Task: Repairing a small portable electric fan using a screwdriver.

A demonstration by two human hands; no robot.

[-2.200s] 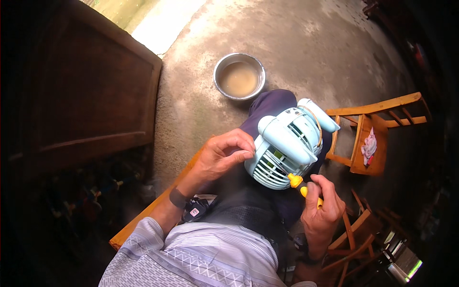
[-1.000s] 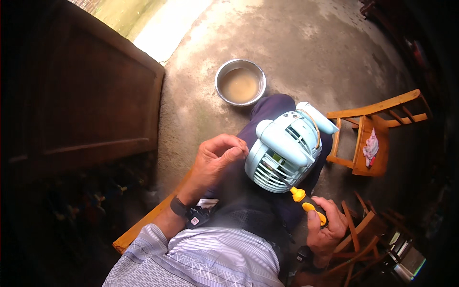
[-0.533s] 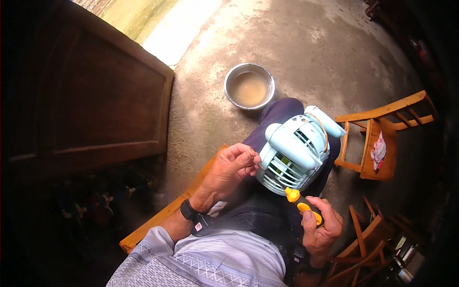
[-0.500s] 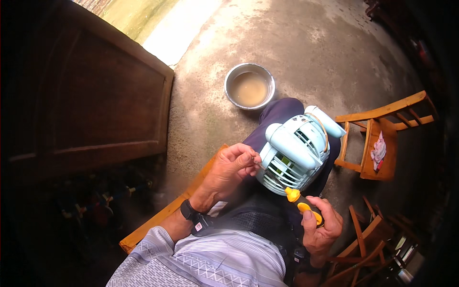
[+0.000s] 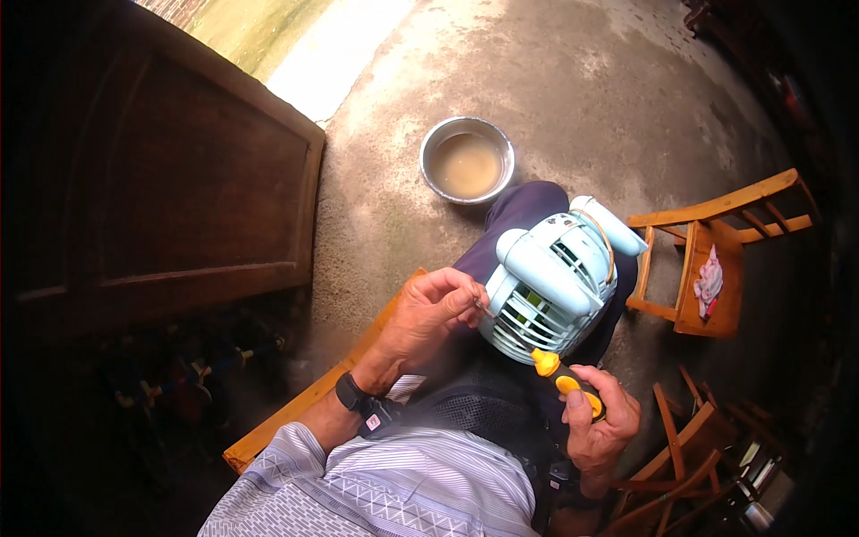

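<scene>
A light blue slatted plastic housing [image 5: 550,285], like that of a small fan, rests on my lap with vents along its near side. My right hand [image 5: 603,419] is wrapped round the black and yellow handle of a screwdriver [image 5: 569,387]. Its thin shaft runs up and left across the slats toward my left fingertips. At the housing's left edge, my left hand [image 5: 438,309] is closed in a pinch by the screwdriver's tip; whatever small thing sits between thumb and finger is too small to name.
A metal basin [image 5: 466,161] of murky water stands on the concrete floor beyond my knees. To the right is a wooden chair [image 5: 716,277] with a pink cloth [image 5: 708,285] on its seat. A dark wooden door [image 5: 179,170] stands at the left. Folded wooden furniture [image 5: 676,447] lies lower right.
My left fingertips have shifted very slightly, and the screwdriver's tip now shows beside them. The housing and my right hand have barely moved.
</scene>
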